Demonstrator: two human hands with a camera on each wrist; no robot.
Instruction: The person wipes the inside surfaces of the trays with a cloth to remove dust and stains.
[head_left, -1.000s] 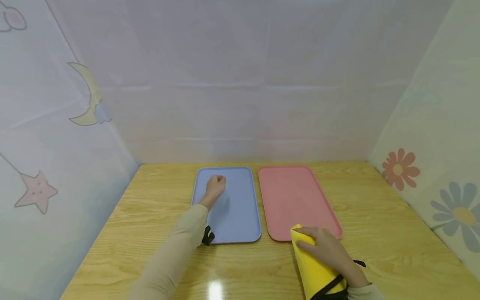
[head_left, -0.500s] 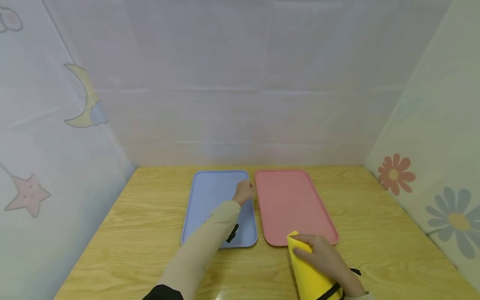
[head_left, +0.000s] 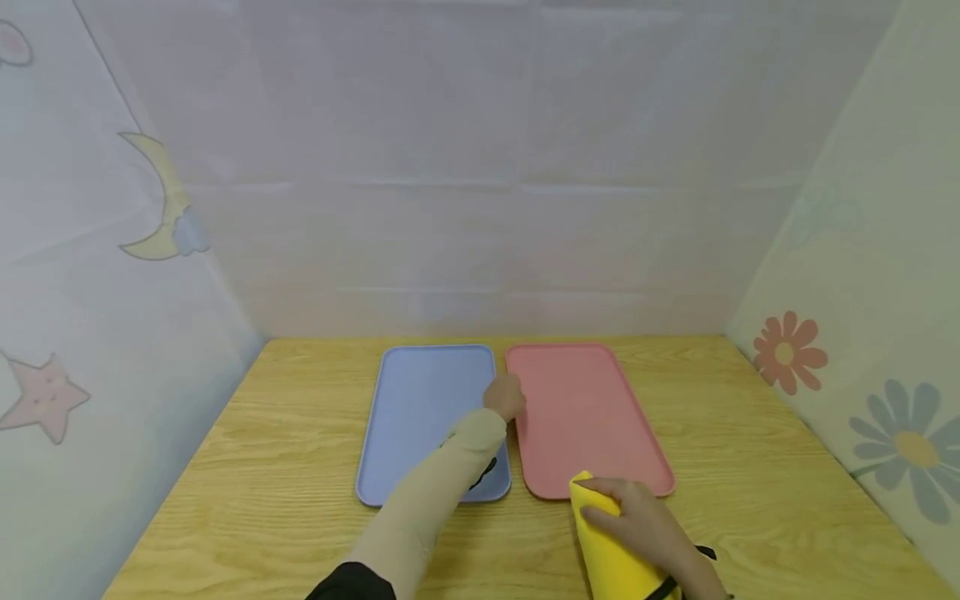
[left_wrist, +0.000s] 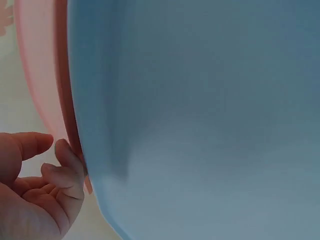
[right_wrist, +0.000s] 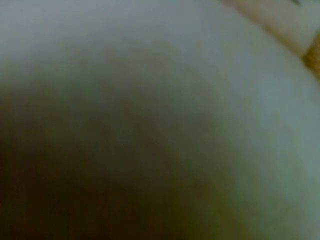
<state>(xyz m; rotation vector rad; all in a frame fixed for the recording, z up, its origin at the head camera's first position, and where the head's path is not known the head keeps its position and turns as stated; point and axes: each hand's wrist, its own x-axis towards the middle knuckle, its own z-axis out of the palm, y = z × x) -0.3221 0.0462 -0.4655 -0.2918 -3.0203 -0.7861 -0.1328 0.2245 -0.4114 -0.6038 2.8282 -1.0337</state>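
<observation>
My left hand [head_left: 505, 396] hovers at the gap between a blue tray [head_left: 431, 417] and a pink tray [head_left: 585, 417]. In the left wrist view its fingers are loosely curled, with thumb and forefinger apart and nothing between them; the knuckles lie close to the tray edges, and contact cannot be told. My right hand [head_left: 641, 521] grips the upper end of a yellow folded cloth-like piece [head_left: 611, 558], thumb on one side, fingers on the other. Its lower end runs out of the frame. The right wrist view is dark and blurred, showing no clear part of the hand.
Both trays lie side by side on a wooden table [head_left: 300, 433], bare inside. A pale curtain [head_left: 450, 208] stands behind, with patterned side panels left and right. A black strap [head_left: 663, 589] sits near the right wrist.
My left hand has travelled rightward from over the middle of the blue tray to the gap between the trays. The right hand keeps its grip on the yellow piece.
</observation>
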